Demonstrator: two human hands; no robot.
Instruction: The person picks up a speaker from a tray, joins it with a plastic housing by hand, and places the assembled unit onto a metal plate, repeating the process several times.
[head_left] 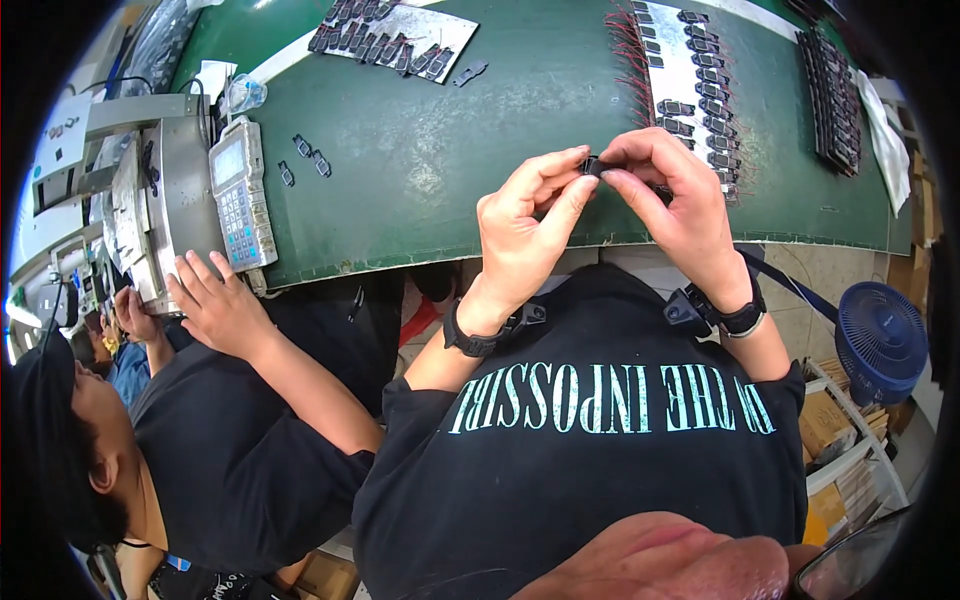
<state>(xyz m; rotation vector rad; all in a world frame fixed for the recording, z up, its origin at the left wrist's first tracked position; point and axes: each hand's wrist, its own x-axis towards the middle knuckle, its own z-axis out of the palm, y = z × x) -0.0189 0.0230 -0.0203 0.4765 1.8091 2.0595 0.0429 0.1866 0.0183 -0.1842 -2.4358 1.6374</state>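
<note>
Over the green counter (400,190), you pinch a small black part (593,167) with your left hand (530,220) and right hand (682,195), its outline mostly hidden. It looks light, stiff and perhaps fragile, best held gently by its edges.

At right, a blue fan (880,335) stands near a shelf (842,465) holding brown cartons (825,422); a white cloth (884,145) lies along the table's (400,210) edge. At left, a keypad unit (238,205) with a screen adjoins a metal machine (185,200); a clear container (246,93) lies beyond.
</note>
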